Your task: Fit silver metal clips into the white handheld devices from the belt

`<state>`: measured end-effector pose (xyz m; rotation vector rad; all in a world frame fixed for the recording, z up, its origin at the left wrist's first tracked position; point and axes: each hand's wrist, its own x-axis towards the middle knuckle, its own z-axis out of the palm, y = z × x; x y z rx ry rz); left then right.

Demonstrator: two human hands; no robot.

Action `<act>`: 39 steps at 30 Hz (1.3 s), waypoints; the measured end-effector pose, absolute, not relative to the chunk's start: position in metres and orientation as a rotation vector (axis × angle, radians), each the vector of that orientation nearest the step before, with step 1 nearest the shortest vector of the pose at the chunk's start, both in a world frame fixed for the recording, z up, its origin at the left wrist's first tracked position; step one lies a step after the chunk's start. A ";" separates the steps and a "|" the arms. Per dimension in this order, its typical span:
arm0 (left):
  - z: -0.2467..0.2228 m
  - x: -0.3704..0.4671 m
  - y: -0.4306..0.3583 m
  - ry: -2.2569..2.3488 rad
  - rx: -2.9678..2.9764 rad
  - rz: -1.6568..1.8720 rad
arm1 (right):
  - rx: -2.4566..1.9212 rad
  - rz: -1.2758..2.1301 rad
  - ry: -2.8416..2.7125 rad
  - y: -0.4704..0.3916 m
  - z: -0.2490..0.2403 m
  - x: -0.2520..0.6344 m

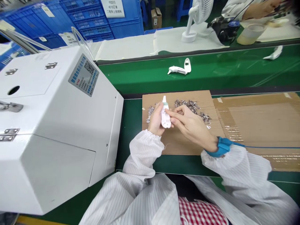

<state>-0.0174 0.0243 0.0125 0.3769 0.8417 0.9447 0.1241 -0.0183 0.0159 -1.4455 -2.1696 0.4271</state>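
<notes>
L hand (156, 120): mine, closed round the white gadget (166, 118), fingers behind it, thumb along its L side.
R hand (193, 125): mine, index fingertip on the gadget's face, thumb by its near R edge; can't tell if a small pc is pinched there.
White gadget: held above the cardboard (173, 143), narrow tip to the far side, rounded end near me.
Metal bits: small pile (150, 113) just L of my L hand, bigger pile (191, 106) beyond my R hand, some trailing R; all on the cardboard.
Wrist strap (219, 147): blue, on my R wrist, w/ a blue cord running R over the taped cardboard (264, 120).
White machine (63, 125): big box, L side, QR label on top.
Green strip (140, 76): far side, w/ an open white pc (179, 69) on it, another (275, 53) far R.
Far bench: white fan (199, 14), tub (251, 33), co-worker's hand (261, 9) far R.
Blue crates (89, 18): stacked, far L.
</notes>
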 end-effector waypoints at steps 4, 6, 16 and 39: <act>0.016 -0.038 0.029 0.869 0.294 1.038 | -1.433 0.585 -2.146 -0.010 0.011 0.114; 0.016 -0.049 0.028 0.892 0.239 1.085 | -1.434 0.633 -2.227 -0.007 -0.001 0.110; 0.000 -0.067 0.015 0.849 0.180 1.078 | -1.492 0.783 -2.546 0.005 -0.028 0.095; -0.013 -0.018 -0.004 0.815 0.419 0.969 | -1.385 0.861 -1.857 -0.005 0.027 0.135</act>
